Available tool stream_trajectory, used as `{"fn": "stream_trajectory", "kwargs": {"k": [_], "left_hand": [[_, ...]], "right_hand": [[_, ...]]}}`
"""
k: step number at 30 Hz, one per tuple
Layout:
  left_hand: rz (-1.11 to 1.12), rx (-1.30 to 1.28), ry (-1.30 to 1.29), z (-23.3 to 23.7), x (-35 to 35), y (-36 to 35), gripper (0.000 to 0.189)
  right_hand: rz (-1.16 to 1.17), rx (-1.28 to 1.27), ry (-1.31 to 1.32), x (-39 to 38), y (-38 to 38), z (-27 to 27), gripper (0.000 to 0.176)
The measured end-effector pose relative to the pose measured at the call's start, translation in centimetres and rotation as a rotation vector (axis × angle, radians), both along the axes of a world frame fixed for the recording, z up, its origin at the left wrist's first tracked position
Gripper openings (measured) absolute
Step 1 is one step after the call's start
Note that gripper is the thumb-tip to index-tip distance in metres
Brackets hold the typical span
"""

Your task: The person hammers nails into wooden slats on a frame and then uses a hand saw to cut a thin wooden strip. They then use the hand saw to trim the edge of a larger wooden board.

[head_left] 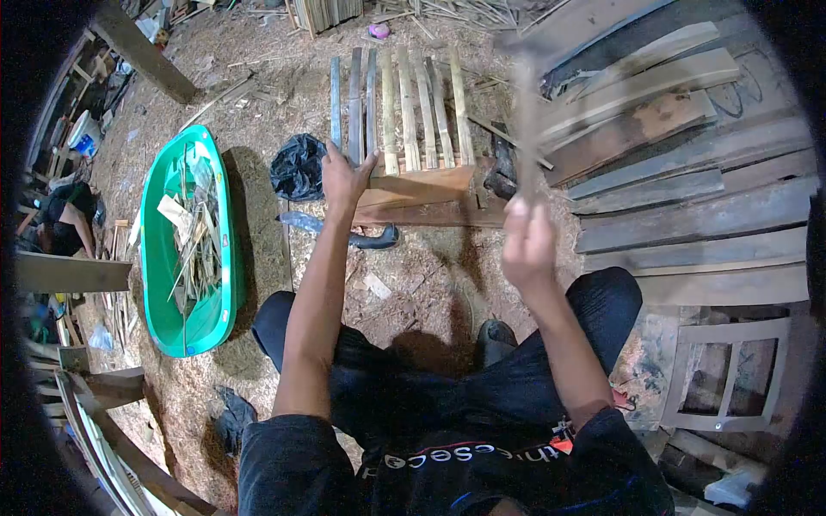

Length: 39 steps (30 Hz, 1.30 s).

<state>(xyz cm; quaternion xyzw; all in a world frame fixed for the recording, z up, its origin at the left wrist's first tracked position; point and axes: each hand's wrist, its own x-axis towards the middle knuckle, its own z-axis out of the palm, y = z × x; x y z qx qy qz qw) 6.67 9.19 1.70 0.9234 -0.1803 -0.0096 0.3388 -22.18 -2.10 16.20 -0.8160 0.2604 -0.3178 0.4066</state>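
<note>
My left hand [347, 178] is at the left end of a wooden board [417, 183], its thumb and fingers around the lower ends of the dark wooden slats [354, 107]. Several pale slats [428, 112] lie side by side to the right, their near ends on the board. My right hand [528, 245] is raised, closed around the handle of a hammer [527, 120] blurred by motion, its head at the top. A curved tool with a dark handle [375, 237] lies on the ground just below the board. A dark metal tool [501, 172] lies by the board's right end.
A green tub [225, 258] with wood scraps stands at left, beside a black plastic bag [298, 168]. Planks [688, 206] are laid out along the right, above a wooden frame [674, 378]. Another person [73, 215] is at far left. Shavings cover the ground.
</note>
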Motion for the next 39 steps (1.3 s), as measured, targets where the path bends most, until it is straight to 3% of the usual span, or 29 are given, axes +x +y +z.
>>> {"fn": "stream_trajectory", "kwargs": {"k": [1, 3, 9, 11, 13, 16, 18, 20, 22, 23, 25, 26, 29, 32, 35, 37, 38, 39], "left_hand": [[0.003, -0.012, 0.004, 0.4, 0.0, -0.2, 0.114], [-0.001, -0.006, -0.034, -0.8, 0.4, -0.2, 0.113], [-0.01, -0.002, 0.005, -0.6, 0.4, -0.3, 0.111], [-0.002, -0.002, 0.015, -0.3, 0.2, -0.1, 0.111], [0.0, -0.032, -0.003, -0.8, 0.3, -0.2, 0.111], [-0.022, -0.05, -0.024, 0.6, 1.1, -0.8, 0.107], [-0.006, -0.029, -0.014, -1.1, 0.5, -0.4, 0.105], [-0.003, -0.04, -0.036, 0.0, 0.0, -0.6, 0.104], [-0.005, -0.062, -0.036, 0.4, -0.6, 0.0, 0.105], [0.0, -0.056, -0.033, 0.4, -0.5, 0.0, 0.106], [0.005, -0.048, -0.03, 0.2, -0.3, -0.1, 0.106], [0.01, -0.048, -0.028, 0.1, -0.4, -0.1, 0.107], [-0.001, -0.036, -0.015, -0.3, -0.3, -0.2, 0.107], [-0.006, -0.043, -0.01, 0.7, -0.5, -0.2, 0.108], [-0.014, -0.062, -0.03, 0.2, -0.5, -0.1, 0.107], [-0.016, -0.062, -0.011, 0.8, -0.5, -0.1, 0.107], [-0.017, -0.06, 0.0, 0.9, -0.6, 0.0, 0.107], [-0.02, -0.068, 0.004, 1.0, -0.8, 0.1, 0.107]], "right_hand": [[0.027, -0.177, 0.224, -1.0, -1.4, -4.0, 0.031], [0.093, -0.156, 0.662, -3.2, -1.9, -5.8, 0.03], [-0.099, -0.01, 0.095, 1.4, -0.6, 7.3, 0.031], [-0.022, -0.105, 0.127, 0.8, -1.7, 0.6, 0.029], [0.026, -0.212, 0.622, -2.2, -1.8, -5.5, 0.027], [0.054, -0.232, 0.313, -3.7, -1.8, -4.1, 0.03], [-0.009, 0.03, 0.328, -1.0, -0.4, 6.1, 0.034], [-0.036, 0.021, 0.083, 1.0, -1.5, 9.6, 0.036], [-0.019, -0.09, -0.076, 1.3, -1.9, 7.3, 0.038], [0.005, -0.208, -0.117, 0.8, -2.7, 1.4, 0.039], [0.041, -0.199, 0.313, -2.5, -1.9, -6.9, 0.039], [0.056, -0.067, 0.778, -4.7, -0.8, -8.7, 0.039], [0.001, -0.061, 0.495, -4.0, -0.4, -2.6, 0.034], [-0.039, -0.161, -0.015, 0.5, -1.0, 8.6, 0.027], [-0.033, -0.044, -0.378, 2.6, 0.4, 10.0, 0.027], [0.036, -0.437, -0.05, -0.9, -1.8, -2.1, 0.027], [-0.011, -0.027, 0.567, -1.9, 0.7, -2.5, 0.03], [-0.01, -0.008, 0.591, -4.0, 2.1, -5.2, 0.031]]}}
